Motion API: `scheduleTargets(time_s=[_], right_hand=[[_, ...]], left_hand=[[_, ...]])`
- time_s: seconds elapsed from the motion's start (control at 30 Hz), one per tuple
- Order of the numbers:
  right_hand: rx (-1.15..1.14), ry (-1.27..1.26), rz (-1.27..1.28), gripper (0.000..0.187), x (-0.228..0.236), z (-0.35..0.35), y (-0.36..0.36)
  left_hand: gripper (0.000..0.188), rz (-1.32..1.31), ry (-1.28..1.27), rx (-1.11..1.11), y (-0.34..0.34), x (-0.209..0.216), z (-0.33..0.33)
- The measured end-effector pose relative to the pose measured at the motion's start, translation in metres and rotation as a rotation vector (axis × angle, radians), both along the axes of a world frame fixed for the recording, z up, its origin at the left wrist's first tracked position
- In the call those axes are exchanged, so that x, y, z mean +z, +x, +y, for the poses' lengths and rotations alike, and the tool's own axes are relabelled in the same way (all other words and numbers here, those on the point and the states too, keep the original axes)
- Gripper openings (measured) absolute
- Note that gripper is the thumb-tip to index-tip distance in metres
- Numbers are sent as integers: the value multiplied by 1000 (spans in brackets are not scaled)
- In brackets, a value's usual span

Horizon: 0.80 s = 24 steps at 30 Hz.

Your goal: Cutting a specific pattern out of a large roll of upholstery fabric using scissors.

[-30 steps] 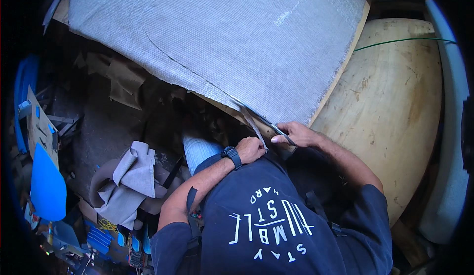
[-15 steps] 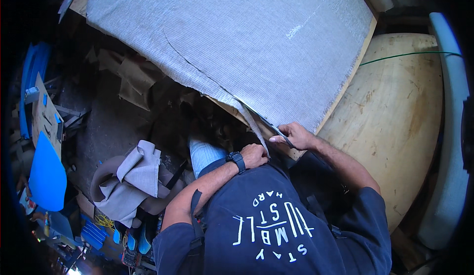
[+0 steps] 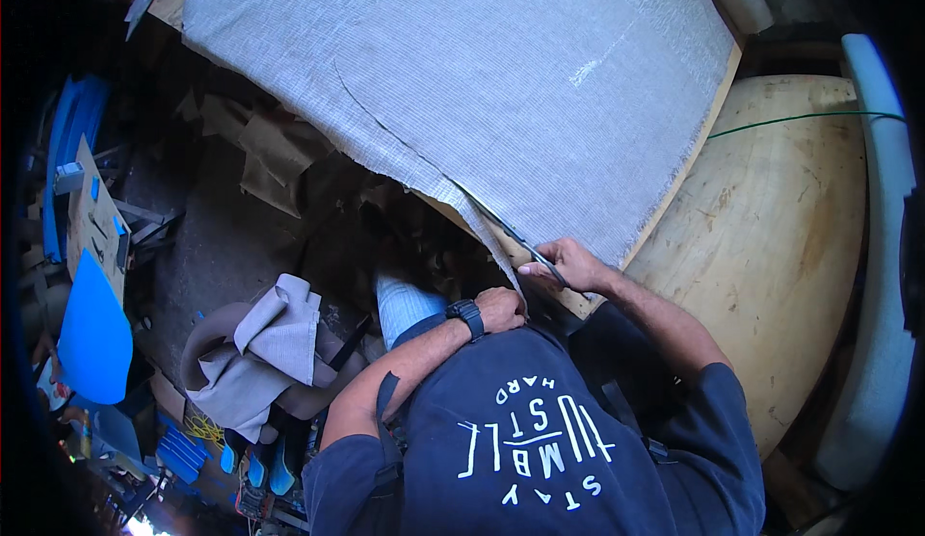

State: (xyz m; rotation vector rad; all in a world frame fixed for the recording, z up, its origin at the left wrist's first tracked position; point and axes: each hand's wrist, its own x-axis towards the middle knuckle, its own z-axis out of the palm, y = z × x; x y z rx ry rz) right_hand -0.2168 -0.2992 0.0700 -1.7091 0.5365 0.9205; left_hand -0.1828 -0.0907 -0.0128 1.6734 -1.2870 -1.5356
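A grey woven fabric sheet (image 3: 501, 83) lies over a wooden-edged table. My right hand (image 3: 570, 264) is closed around the handles of long scissors (image 3: 515, 235), whose blades lie in the fabric near its lower edge. Along the sheet a thin dark curved line runs up and left from the blades. A narrow strip of the fabric (image 3: 493, 244) hangs off the near edge, partly separated from the sheet. My left hand (image 3: 499, 311), below a black wristwatch, is closed on the strip's lower end, close against my shirt. Its fingertips are partly hidden.
To the right stand a curved plywood panel (image 3: 761, 218), a pale padded roll (image 3: 872, 247) and a green cord (image 3: 800, 121). Crumpled beige fabric (image 3: 275, 334) is at lower left. Fabric scraps (image 3: 275, 156) lie under the table's edge. A blue sheet (image 3: 93, 334) hangs far left.
The scissors sit slightly farther up and left along the curved line. Both hands keep their holds, and the whole view has shifted a little.
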Motion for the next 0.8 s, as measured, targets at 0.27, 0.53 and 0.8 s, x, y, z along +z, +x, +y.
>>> scheduleTargets(time_s=[0.27, 0.53, 0.8], right_hand=[[-57, 105, 43, 60, -6, 0, 5], [-18, 19, -14, 62, 0, 10, 26], [26, -1, -8, 62, -8, 8, 29]], left_hand=[[28, 285, 41, 773, 57, 15, 26], [38, 306, 99, 1194, 133, 38, 5], [30, 406, 82, 1256, 125, 15, 10]])
